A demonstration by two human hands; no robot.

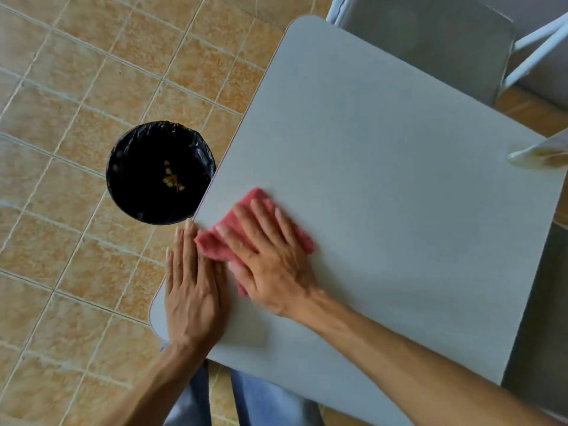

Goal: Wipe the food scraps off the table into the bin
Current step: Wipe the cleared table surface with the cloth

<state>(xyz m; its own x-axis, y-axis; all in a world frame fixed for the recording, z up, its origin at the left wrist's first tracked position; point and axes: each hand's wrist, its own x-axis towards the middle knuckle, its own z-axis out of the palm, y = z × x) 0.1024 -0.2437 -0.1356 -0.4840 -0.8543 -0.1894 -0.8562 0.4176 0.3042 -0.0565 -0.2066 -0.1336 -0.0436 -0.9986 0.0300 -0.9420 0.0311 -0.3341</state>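
A grey table (pixel 384 155) fills the right of the head view. My right hand (pixel 267 256) presses flat on a pink cloth (pixel 256 198) near the table's left edge. My left hand (pixel 192 287) lies flat along that edge, fingers straight and together, touching the cloth's side and holding nothing. On the floor just left of the table stands a round bin (pixel 138 176) lined with a black bag, with yellowish food scraps (pixel 172 178) at its bottom. No scraps show on the bare table surface; anything under the cloth is hidden.
A pale object (pixel 541 153), partly out of frame, rests at the table's right edge. A grey chair (pixel 430 35) with white legs stands beyond the far side. The floor (pixel 76 72) is tan tile. My legs in blue jeans (pixel 261 398) are below the table.
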